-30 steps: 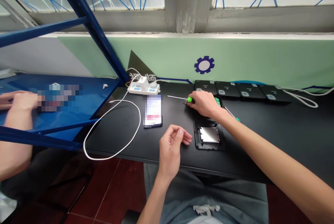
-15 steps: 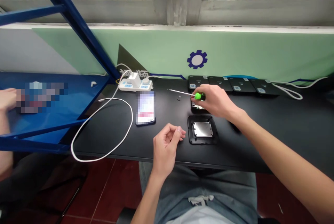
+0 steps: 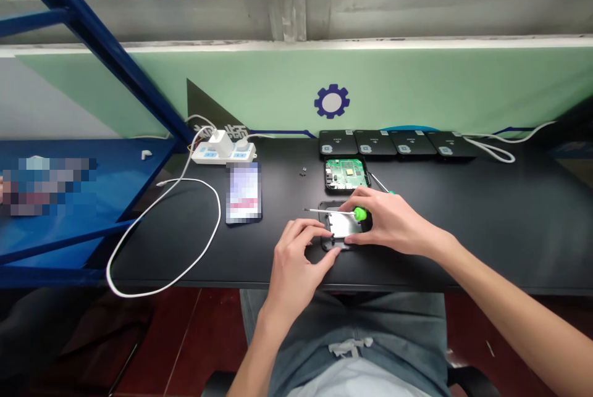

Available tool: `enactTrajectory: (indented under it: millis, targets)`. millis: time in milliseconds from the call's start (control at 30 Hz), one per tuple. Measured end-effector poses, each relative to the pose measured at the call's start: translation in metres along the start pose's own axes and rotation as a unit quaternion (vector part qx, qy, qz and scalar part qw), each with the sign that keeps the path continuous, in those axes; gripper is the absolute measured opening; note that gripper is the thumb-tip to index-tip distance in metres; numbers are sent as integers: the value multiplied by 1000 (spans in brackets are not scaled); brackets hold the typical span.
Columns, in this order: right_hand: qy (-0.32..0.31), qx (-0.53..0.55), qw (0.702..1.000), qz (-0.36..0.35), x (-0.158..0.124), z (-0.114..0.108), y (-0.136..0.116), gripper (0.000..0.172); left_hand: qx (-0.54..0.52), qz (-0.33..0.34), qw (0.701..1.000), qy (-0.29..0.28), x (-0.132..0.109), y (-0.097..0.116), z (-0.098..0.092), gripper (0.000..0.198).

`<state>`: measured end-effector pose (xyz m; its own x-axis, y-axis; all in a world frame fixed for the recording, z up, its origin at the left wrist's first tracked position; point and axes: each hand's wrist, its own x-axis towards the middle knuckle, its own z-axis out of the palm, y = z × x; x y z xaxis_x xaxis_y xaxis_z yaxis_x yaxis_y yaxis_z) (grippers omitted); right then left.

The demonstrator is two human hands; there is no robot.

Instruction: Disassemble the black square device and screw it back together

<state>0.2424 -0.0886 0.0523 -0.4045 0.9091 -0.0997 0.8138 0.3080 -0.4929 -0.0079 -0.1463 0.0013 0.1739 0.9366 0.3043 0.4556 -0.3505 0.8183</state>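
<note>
My right hand (image 3: 393,218) grips a screwdriver (image 3: 360,214) with a bright green handle, its thin shaft pointing left. The thumb and fingers of that hand also reach around the right side of a black plastic cover (image 3: 345,247), which has a silver metal plate (image 3: 340,224) inside. At the cover's lower left corner, my left hand (image 3: 296,258) has its fingertips over the left edge and its thumb on the near edge. Just behind lies an open black case with a green circuit board (image 3: 343,173). A second screwdriver (image 3: 378,182) lies beside it, partly hidden by my right hand.
Small screws (image 3: 302,171) lie left of the circuit board. Several closed black boxes (image 3: 375,144) line the back of the table. A phone (image 3: 243,193), a white power strip (image 3: 222,151) and a looped white cable (image 3: 111,261) are to the left. A blue frame (image 3: 106,51) separates the neighbouring table.
My right hand has come down from the circuit board to the cover with the green screwdriver, uncovering the board. My left hand has opened from its curl and moved onto the cover's corner.
</note>
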Motion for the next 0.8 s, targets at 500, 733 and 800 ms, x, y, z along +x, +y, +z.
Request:
enactTrajectory:
  millis: [500,733,800]
  targets:
    - [119,105,983,-87,-6,3,12,36,-18,-21,1000,9,1,4,-1,10]
    - [148,142,967,-150,-30,-6,-33,41,-452,-249,852,86,-6,38,-3,45]
    - [120,136,969,-168,-39,1,-52,47,-571,-325,754,16,-9,51,-6,56]
